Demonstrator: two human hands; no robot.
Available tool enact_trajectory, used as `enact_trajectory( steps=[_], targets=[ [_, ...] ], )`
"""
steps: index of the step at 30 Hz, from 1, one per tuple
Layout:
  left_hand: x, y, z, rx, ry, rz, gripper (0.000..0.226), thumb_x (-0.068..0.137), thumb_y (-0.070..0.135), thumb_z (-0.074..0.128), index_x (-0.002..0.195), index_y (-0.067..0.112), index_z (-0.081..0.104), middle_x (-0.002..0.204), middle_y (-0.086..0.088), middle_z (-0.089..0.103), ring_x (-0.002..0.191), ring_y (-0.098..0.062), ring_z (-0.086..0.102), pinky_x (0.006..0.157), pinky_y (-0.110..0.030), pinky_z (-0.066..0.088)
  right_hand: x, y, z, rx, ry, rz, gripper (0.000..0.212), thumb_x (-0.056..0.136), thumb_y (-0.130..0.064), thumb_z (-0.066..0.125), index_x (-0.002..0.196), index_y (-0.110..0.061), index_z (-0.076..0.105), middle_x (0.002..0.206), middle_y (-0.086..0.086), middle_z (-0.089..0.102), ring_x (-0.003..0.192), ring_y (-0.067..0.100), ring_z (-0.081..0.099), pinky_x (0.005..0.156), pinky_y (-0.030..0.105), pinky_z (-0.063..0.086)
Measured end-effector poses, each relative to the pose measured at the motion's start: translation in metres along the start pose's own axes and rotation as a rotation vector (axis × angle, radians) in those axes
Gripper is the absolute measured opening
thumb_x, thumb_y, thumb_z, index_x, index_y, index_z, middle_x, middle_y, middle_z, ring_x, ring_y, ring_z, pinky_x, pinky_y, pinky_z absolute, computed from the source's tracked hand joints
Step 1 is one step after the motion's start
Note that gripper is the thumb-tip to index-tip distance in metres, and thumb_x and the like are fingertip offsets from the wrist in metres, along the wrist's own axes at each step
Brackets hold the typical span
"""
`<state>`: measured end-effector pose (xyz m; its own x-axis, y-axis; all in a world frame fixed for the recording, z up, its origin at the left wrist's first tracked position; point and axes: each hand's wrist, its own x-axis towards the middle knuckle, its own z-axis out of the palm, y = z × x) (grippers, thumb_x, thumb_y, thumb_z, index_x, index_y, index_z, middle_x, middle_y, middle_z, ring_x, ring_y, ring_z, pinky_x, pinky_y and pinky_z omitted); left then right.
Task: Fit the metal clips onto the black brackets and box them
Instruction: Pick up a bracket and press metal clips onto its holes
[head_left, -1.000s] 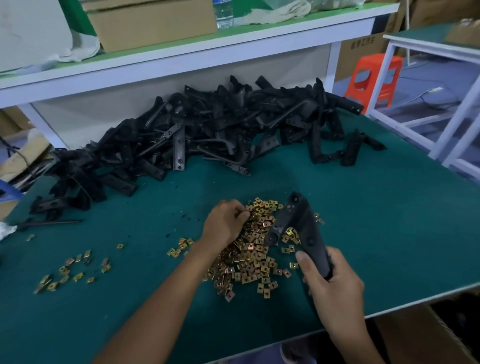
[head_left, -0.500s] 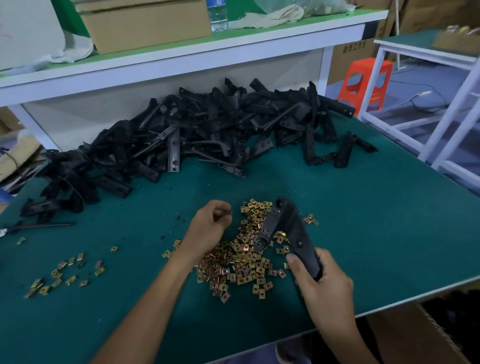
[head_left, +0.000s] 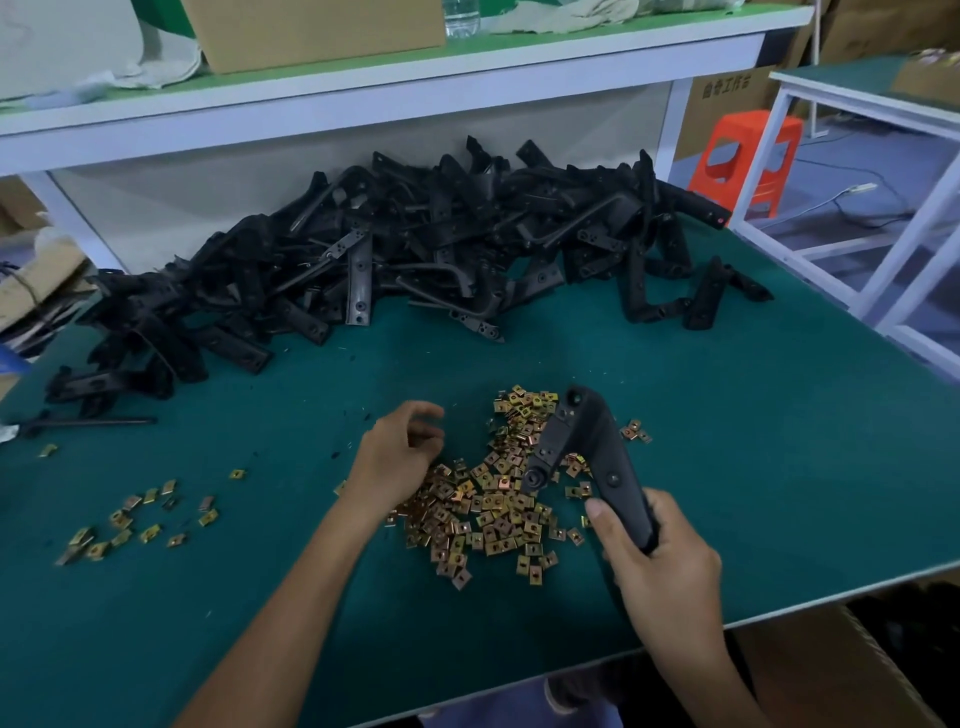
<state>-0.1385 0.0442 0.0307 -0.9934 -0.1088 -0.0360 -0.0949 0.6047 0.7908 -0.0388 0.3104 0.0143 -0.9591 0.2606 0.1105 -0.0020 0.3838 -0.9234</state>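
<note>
My right hand (head_left: 670, 566) grips the lower end of a black angled bracket (head_left: 589, 447), holding it tilted up over the right side of a pile of brass-coloured metal clips (head_left: 488, 504) on the green table. Over the pile's left edge, my left hand (head_left: 397, 457) hovers with its fingers curled inward; whether a clip sits between them is hidden. A big heap of black brackets (head_left: 415, 249) lies along the back of the table.
A small scatter of clips (head_left: 140, 519) lies at the left, with a thin black rod (head_left: 88, 422) behind it. An open cardboard box (head_left: 841, 675) stands below the table's front right edge. At the right are a white frame table (head_left: 883, 218) and an orange stool (head_left: 743, 156).
My left hand has drawn back leftward from the top of the clip pile to its left edge. The bracket in my right hand has kept its pose.
</note>
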Motion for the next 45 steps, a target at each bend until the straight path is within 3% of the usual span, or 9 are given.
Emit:
enact_trajectory(
  steps=[4,8,12,16,22,28,33,39,45],
  targets=[
    [-0.001,-0.005,-0.006,0.158,0.034,0.042,0.025,0.093,0.018,0.071,0.116,0.028,0.065,0.097,0.018,0.069,0.087,0.011,0.06,0.069,0.001,0.039,0.0,0.0,0.0,-0.003,0.0,-0.002,0.031,0.075,-0.069,0.062,0.087,-0.04,0.06,0.063,0.001,0.06,0.052,0.015,0.053,0.045,0.022,0.038],
    [-0.003,-0.009,-0.01,0.21,0.021,0.033,0.03,0.089,0.024,0.077,0.116,0.025,0.067,0.099,0.015,0.065,0.09,0.003,0.061,0.082,-0.018,0.049,-0.001,-0.001,0.0,-0.015,0.002,-0.008,0.034,0.074,-0.07,0.06,0.089,-0.04,0.06,0.065,0.001,0.062,0.056,0.016,0.056,0.049,0.023,0.04],
    [-0.001,-0.011,-0.017,0.296,0.05,-0.045,0.015,0.087,0.038,0.077,0.095,0.028,0.069,0.087,0.016,0.064,0.085,-0.006,0.061,0.066,-0.013,0.041,-0.001,-0.001,0.0,-0.01,-0.006,-0.002,0.031,0.074,-0.069,0.062,0.088,-0.042,0.06,0.065,0.001,0.062,0.055,0.017,0.056,0.047,0.023,0.04],
    [-0.005,-0.002,-0.015,0.392,0.065,0.051,0.014,0.098,0.025,0.063,0.109,0.02,0.07,0.103,0.004,0.069,0.099,-0.016,0.065,0.085,-0.029,0.051,-0.001,0.0,-0.001,-0.019,-0.01,-0.003,0.034,0.073,-0.07,0.061,0.089,-0.041,0.06,0.065,0.001,0.061,0.055,0.016,0.055,0.046,0.022,0.039],
    [-0.037,0.028,-0.014,0.013,-0.014,0.112,0.025,0.103,0.025,0.055,0.117,0.039,0.07,0.104,0.027,0.068,0.099,0.011,0.061,0.083,-0.01,0.046,-0.001,0.001,0.0,-0.022,-0.032,-0.024,0.032,0.076,-0.068,0.062,0.088,-0.039,0.06,0.064,0.005,0.058,0.052,0.019,0.051,0.045,0.027,0.038],
    [-0.076,0.055,0.008,-0.493,-0.062,0.025,0.018,0.093,0.014,0.07,0.097,0.03,0.076,0.092,0.004,0.075,0.086,-0.008,0.068,0.081,-0.024,0.057,-0.001,0.002,-0.001,-0.028,-0.035,-0.044,0.032,0.078,-0.067,0.062,0.085,-0.035,0.06,0.064,0.006,0.058,0.053,0.02,0.052,0.047,0.028,0.038],
    [-0.081,0.066,0.025,-0.621,-0.107,-0.024,0.022,0.098,0.014,0.065,0.107,0.028,0.079,0.1,-0.003,0.077,0.091,-0.014,0.068,0.087,-0.027,0.058,0.0,0.004,-0.002,0.021,-0.042,-0.049,0.034,0.08,-0.064,0.064,0.086,-0.03,0.062,0.062,0.008,0.058,0.055,0.026,0.054,0.05,0.038,0.042],
    [-0.078,0.071,0.027,-0.76,-0.131,-0.035,0.021,0.097,0.008,0.063,0.108,0.017,0.078,0.099,-0.008,0.078,0.086,-0.013,0.072,0.075,-0.019,0.055,0.002,0.005,-0.001,0.065,-0.062,-0.046,0.04,0.081,-0.07,0.061,0.085,-0.031,0.063,0.062,0.005,0.058,0.05,0.007,0.049,0.046,0.031,0.04],
    [-0.076,0.07,0.024,-0.688,-0.151,0.034,0.021,0.095,0.006,0.066,0.103,0.021,0.078,0.09,0.0,0.077,0.08,-0.009,0.069,0.074,-0.018,0.054,0.004,0.009,0.0,0.058,-0.073,-0.054,0.037,0.082,-0.068,0.062,0.088,-0.032,0.064,0.061,0.004,0.056,0.051,0.011,0.048,0.047,0.033,0.04]
  ],
)
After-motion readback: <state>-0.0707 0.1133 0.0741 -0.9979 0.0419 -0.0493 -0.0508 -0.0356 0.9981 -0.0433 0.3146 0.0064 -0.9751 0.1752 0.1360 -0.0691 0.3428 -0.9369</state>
